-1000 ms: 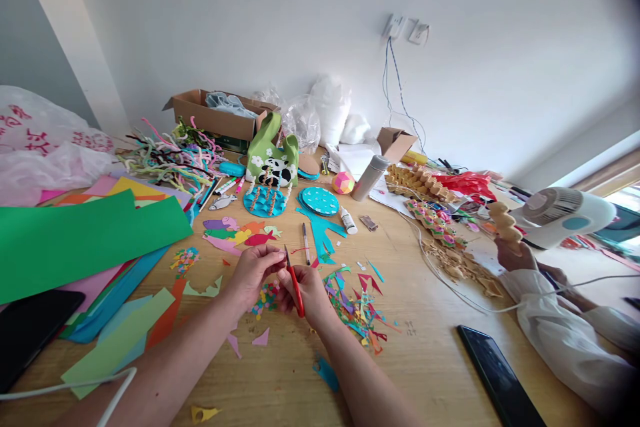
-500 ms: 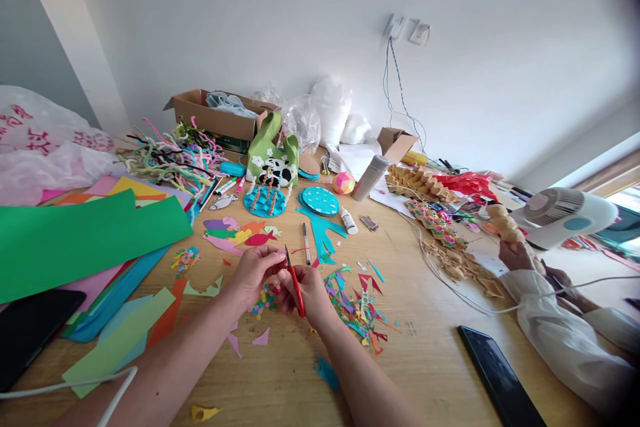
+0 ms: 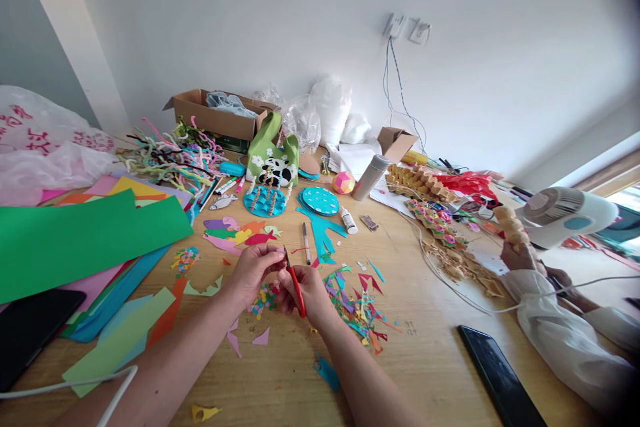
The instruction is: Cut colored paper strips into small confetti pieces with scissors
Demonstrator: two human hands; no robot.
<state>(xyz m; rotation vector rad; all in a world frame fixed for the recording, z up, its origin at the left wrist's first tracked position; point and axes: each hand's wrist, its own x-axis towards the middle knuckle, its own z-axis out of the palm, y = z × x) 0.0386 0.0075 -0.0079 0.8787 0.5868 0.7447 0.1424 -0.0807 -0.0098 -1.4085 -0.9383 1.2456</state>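
- At the far left, a broad, bright green sheet of paper [image 3: 75, 233] is laid over other coloured sheets, and a pale green paper strip [image 3: 120, 337] is set nearer the body.
- To their right, a small heap of multicoloured paper dots [image 3: 185, 261] is gathered on the light wooden table [image 3: 425, 373].
- Farther back, flat paper fish in several colours [image 3: 260, 238] are spread partly over one another; being thin, they would probably be creased by a firm pinch and are best lifted by an edge.
- The left hand [image 3: 254, 273] is held near the middle, its fingers bent and the tips of thumb and forefinger brought close together beside the blades; whether anything is pinched there cannot be told.
- Just right of those fingertips, small scissors with red handles and dark blades [image 3: 297, 288] are held with the tips pointed away from the body. They are judged light, stiff and smooth, and are best gripped by the red handles, with fingertips kept clear of the blades.
- By the right hand [image 3: 311, 297] the scissors are grasped, its fingers curled; how the handle loops are filled is hidden.
- Beside that hand, a loose pile of mixed paper scraps [image 3: 355, 307] is strewn, likely to be scattered by a brush of the wrist.
- At the far right, a knobbly tan object [image 3: 511, 225] is held by a co-worker's hand [image 3: 517, 258].
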